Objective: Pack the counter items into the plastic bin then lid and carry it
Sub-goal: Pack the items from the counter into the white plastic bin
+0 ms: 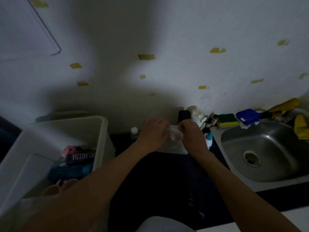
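Packing is under way: the left hand (154, 131) and right hand (192, 133) both grip, fingers curled, the top of a pale plastic packet (174, 144) at the far middle of the dark counter (158, 181), which next needs lifting left into the part-filled plastic bin (66, 133).

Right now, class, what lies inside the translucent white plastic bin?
A dark bottle lettered MY BOTTLE, a pink object, a teal object; the left forearm hides the bin's near end.
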### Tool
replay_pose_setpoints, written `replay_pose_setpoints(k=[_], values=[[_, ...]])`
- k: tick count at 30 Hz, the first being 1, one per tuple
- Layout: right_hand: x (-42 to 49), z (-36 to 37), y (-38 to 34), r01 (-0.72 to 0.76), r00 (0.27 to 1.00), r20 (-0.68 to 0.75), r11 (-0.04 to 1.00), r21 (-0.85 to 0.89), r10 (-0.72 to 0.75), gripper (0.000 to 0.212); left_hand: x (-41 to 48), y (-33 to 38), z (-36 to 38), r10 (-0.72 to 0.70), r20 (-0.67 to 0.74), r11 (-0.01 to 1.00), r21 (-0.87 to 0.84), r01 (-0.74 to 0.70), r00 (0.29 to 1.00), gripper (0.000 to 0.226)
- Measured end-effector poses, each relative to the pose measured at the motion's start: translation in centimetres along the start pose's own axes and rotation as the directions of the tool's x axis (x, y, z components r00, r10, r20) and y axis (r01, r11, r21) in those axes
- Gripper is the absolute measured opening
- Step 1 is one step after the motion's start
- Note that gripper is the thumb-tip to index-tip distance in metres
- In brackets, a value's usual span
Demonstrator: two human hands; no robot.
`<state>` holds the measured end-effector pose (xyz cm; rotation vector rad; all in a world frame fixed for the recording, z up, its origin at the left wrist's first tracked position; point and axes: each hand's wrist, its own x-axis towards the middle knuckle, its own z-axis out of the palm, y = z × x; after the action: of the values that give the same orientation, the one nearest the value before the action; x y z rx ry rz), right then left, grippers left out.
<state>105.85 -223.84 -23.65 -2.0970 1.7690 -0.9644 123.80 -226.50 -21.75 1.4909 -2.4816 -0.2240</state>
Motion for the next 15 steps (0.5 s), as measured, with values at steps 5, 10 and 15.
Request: replay_pose_setpoints(k=[5, 10, 15], values=[[0.4, -0.9, -4.0, 0.074, 0.994, -0.083, 0.997, -0.004, -0.074, 0.016, -1.3, -1.5, -3.2, -0.03, -0.168, 0.997, -0.077, 0.017, 0.985, 0.018], [1.1, -1.4, -8.2, 0.153, 0.979, -0.144, 0.988, 0.037, -0.146, 0.015, -3.5, -2.9, -7.0, -0.06, -0.265, 0.988, -0.155, 0.019, 0.962, 0.018], [1.5, -1.0, -13.2, 0.229, 0.962, -0.171, 0.969, 0.091, -0.212, 0.013, -6.1, -5.2, -10.9, -0.106, -0.326, 0.985, -0.167, 0.053, 0.939, 0.019]])
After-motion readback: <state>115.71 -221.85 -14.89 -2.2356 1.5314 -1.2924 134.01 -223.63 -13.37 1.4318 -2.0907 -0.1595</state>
